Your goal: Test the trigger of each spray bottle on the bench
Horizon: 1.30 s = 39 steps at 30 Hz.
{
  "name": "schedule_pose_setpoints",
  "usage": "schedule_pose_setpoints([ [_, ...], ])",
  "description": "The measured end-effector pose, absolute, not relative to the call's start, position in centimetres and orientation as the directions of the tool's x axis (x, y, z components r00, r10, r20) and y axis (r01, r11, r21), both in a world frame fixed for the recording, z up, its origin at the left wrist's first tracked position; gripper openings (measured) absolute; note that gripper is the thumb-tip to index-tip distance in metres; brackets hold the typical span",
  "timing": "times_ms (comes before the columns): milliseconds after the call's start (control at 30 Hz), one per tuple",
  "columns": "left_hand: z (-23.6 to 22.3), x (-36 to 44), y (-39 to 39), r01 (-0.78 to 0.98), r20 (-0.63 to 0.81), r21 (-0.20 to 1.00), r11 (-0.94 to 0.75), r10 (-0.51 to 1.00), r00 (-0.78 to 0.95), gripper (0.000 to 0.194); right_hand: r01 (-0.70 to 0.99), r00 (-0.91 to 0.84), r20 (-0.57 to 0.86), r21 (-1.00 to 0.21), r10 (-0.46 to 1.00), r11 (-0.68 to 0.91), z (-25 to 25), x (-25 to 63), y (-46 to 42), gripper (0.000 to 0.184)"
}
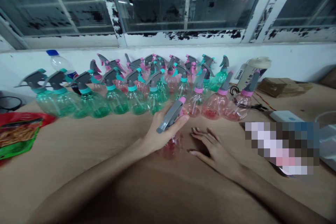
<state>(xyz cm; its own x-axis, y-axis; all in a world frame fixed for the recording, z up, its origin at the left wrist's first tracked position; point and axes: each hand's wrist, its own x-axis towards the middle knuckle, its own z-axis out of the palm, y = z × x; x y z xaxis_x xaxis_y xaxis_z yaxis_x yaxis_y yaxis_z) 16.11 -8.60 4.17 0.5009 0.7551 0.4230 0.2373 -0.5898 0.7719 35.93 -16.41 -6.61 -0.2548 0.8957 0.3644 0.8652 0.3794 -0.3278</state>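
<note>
We see our left hand (156, 140) gripping a pink spray bottle (170, 149) by its grey head; our right hand (215, 150), fingers spread, is beside it on the tabletop (86, 136). Rows of green and pink bottles (118, 103) stand toward its back edge.

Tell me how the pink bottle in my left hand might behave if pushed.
The pink bottle would likely feel light: it looks like see-through plastic. Pushed at the grey sprayer, it could tip, since that rises above the rest.

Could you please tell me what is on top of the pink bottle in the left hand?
A grey spray head with a pink tip; the left hand hides the neck of the bottle.
</note>
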Motion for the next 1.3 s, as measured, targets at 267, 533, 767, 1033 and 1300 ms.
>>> schedule_pose_setpoints([
  [267, 4.2, 16.0, -9.3, 0.197, 0.424, 0.79, -0.581, 0.75, 0.508, 0.035, 0.861, -0.255, 0.364, -0.336, 0.896, 0.382, -7.0, 36.0, -16.3, 0.047],
  [533, 5.0, 15.0, -9.6, 0.192, 0.333, 0.819, -0.541, 0.721, 0.608, 0.068, 0.853, -0.247, 0.365, -0.357, 0.898, 0.38, -7.1, 36.0, -16.4, 0.047],
  [767, 3.9, 12.7, -9.8, 0.34, 0.333, 0.751, -0.566, 0.769, 0.545, 0.061, 0.854, -0.25, 0.367, -0.353, 0.896, 0.383, -7.2, 36.0, -16.3, 0.048],
  [1033, 4.3, 12.0, -9.5, 0.445, 0.459, 0.534, -0.719, 0.688, 0.561, 0.018, 0.847, -0.234, 0.374, -0.375, 0.897, 0.377, -7.1, 35.8, -16.2, 0.048],
  [1300, 4.8, 14.0, -5.1, 0.606, 0.482, 0.395, -0.69, 0.718, 0.503, 0.029, 0.847, -0.221, 0.403, -0.373, 0.888, 0.379, -7.1, 35.7, -16.2, 0.047],
])
